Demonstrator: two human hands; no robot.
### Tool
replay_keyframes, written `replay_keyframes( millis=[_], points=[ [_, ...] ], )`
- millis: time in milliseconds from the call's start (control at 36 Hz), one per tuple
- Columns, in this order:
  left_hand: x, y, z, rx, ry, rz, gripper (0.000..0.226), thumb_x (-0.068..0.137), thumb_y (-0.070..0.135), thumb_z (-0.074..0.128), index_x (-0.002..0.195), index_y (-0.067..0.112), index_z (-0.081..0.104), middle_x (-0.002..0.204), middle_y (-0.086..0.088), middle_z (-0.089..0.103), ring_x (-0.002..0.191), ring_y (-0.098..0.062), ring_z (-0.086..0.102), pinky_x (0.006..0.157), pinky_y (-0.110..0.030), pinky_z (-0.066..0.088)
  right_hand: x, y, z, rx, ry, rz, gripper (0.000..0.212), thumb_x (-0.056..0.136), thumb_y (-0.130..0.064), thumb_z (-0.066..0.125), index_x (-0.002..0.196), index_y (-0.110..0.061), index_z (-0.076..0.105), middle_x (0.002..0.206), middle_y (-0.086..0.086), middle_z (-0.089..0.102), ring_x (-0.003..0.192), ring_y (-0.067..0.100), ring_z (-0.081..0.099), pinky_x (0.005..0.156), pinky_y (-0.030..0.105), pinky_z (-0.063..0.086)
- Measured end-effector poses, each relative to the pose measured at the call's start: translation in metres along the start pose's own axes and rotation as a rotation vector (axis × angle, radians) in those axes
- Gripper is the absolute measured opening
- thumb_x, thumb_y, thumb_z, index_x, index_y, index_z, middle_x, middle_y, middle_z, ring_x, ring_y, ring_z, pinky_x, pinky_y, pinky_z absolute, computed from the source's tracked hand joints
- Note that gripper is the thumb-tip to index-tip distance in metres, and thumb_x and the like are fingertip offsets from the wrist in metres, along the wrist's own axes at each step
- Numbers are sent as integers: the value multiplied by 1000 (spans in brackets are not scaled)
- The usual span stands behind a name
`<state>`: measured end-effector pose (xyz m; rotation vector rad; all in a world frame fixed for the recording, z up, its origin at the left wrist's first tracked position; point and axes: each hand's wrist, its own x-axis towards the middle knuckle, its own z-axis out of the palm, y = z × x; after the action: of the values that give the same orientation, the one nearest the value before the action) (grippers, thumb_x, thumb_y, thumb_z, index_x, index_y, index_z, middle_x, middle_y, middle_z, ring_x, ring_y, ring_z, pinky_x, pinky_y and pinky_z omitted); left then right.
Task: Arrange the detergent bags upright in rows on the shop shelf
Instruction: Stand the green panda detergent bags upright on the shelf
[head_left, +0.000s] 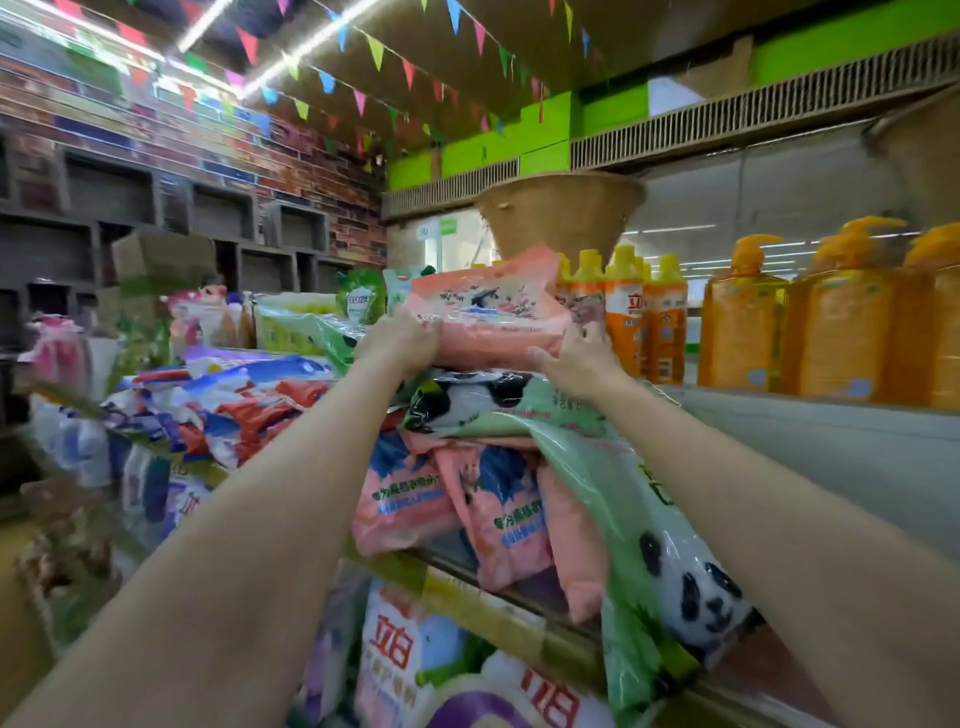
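Both hands, left hand (400, 338) and right hand (576, 358), clasp a pink detergent bag (488, 317) lying flat atop the far pile, left of orange bottles (644, 312). Next, likely: stand it upright in a row.

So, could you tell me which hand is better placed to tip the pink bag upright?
Probably the right hand: it cups the pink bag's lower corner from beneath, while the left hand only grips the side edge.
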<state>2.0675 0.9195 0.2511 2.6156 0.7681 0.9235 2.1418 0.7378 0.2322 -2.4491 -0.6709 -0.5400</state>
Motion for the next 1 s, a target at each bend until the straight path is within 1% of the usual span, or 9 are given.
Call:
replay_keyframes(
  millis=[194, 250, 361, 444, 528, 667, 778, 889, 1000],
  points=[
    [28, -4, 18, -23, -15, -83, 78, 92, 66, 18, 127, 6, 53, 131, -18, 54, 120, -32, 52, 102, -42, 42, 39, 4, 14, 165, -40, 215, 71, 92, -65, 26, 130, -9, 48, 136, 12, 51, 126, 34, 45, 113, 47, 26],
    [32, -3, 19, -24, -12, -108, 81, 90, 69, 21, 131, 7, 50, 135, -17, 52, 123, -32, 50, 101, -42, 40, 45, 6, 16, 230, -42, 222, 70, 90, -65, 31, 128, -9, 49, 130, 12, 55, 120, 33, 50, 108, 47, 34],
    [32, 2, 21, -106, 21, -168, 71, 89, 66, 35, 129, 10, 50, 137, -15, 50, 126, -34, 47, 106, -43, 35, 44, 10, 12, 441, -52, 214, 59, 93, -48, 48, 130, -1, 45, 124, 11, 56, 105, 25, 52, 88, 28, 39],
    [24, 2, 21, -287, 106, -167, 54, 86, 56, 52, 114, 11, 59, 121, -12, 60, 117, -33, 52, 105, -42, 35, 40, 13, 16, 558, 18, 181, 55, 81, -54, 60, 111, -8, 60, 106, 5, 66, 101, 26, 59, 94, 41, 45],
    [13, 2, 20, -554, 146, -215, 55, 76, 45, 72, 110, 6, 53, 112, -13, 61, 109, -30, 55, 101, -41, 42, 33, 21, 14, 703, 62, 172, 44, 79, -37, 70, 105, -5, 55, 96, 3, 65, 89, 21, 61, 73, 30, 51],
    [-9, 15, -4, -778, 62, -105, 37, 72, 18, 79, 96, 7, 53, 97, -7, 60, 89, -20, 58, 84, -30, 52, 6, 25, -14, 957, 71, 194, 39, 76, -8, 73, 111, -3, 56, 108, 9, 66, 100, 25, 63, 91, 40, 52],
    [-30, 29, -28, -783, -59, -47, 31, 71, 10, 78, 93, 4, 57, 108, -13, 62, 104, -27, 60, 94, -38, 51, -18, 34, -46, 1003, 30, 135, 44, 79, 5, 65, 121, 2, 52, 115, 12, 64, 106, 27, 61, 94, 37, 50],
    [-64, 52, -41, -912, -195, -25, 24, 75, -2, 72, 88, 8, 55, 97, -6, 63, 89, -19, 64, 74, -26, 57, -44, 55, -77, 1073, -27, 110, 53, 79, 8, 63, 128, 0, 43, 116, 11, 62, 102, 28, 64, 89, 41, 54],
    [-99, 79, -40, -933, -136, 68, 55, 71, -4, 73, 117, 10, 46, 116, -5, 60, 108, -20, 56, 102, -34, 44, -80, 80, -99, 1269, -73, 100, 50, 83, 10, 56, 121, -18, 39, 108, 6, 61, 91, 26, 65, 82, 43, 56]
  ],
)
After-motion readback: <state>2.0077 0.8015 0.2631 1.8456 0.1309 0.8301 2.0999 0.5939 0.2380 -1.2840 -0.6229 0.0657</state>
